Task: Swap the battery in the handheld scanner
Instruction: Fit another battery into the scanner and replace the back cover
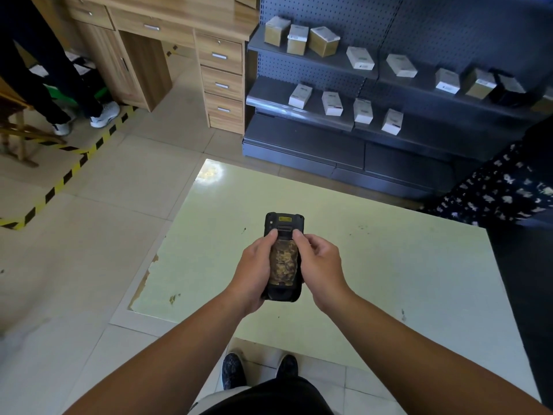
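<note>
Left hand (254,271) and right hand (320,265) are gripping the black plastic handheld scanner (283,256) back-up, thumbs pressing its worn battery cover (283,266), apparently to release it.

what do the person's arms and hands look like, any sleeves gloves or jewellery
Both forearms are bare as far as the picture shows, with no sleeves in view. The left hand and the right hand are bare too: no gloves, and no watch, bracelet or ring that I can see. The fingernails look short and plain. No marks or tattoos show on either arm.
</note>
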`<state>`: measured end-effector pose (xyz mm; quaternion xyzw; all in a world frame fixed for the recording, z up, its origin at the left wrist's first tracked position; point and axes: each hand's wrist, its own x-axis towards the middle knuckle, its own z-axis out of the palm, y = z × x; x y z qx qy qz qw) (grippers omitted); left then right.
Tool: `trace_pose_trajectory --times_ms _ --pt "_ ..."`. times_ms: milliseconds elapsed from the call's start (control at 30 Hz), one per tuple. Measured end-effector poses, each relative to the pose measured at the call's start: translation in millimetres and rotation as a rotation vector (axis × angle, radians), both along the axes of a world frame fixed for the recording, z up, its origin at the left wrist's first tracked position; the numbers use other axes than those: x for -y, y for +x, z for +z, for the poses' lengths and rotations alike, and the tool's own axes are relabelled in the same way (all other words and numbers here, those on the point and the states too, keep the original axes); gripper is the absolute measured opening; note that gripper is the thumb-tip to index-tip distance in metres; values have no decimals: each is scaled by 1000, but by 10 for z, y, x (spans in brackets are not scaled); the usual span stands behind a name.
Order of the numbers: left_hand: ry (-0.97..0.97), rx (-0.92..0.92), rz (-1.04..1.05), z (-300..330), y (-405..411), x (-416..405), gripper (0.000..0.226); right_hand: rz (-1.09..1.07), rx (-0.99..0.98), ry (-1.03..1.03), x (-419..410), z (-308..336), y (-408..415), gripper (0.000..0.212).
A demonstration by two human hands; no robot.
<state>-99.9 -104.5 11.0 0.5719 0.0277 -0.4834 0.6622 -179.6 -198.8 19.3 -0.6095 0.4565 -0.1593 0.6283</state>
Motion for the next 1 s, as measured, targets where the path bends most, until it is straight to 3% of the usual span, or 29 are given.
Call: trace_pose_trajectory --times_ms 233,600,767,1000 --pt "124 37 17 -56 -17 48 37 34 -13 -79 -37 -47 7 30" --pt "153 75 -28 -1 57 128 51 -71 -50 157 23 80 129 26" --pt "140 47 -42 35 61 138 56 -61 -51 163 33 93 122 31" --pt "147 51 -29 35 31 142 46 -59 -56 119 -27 88 92 28"
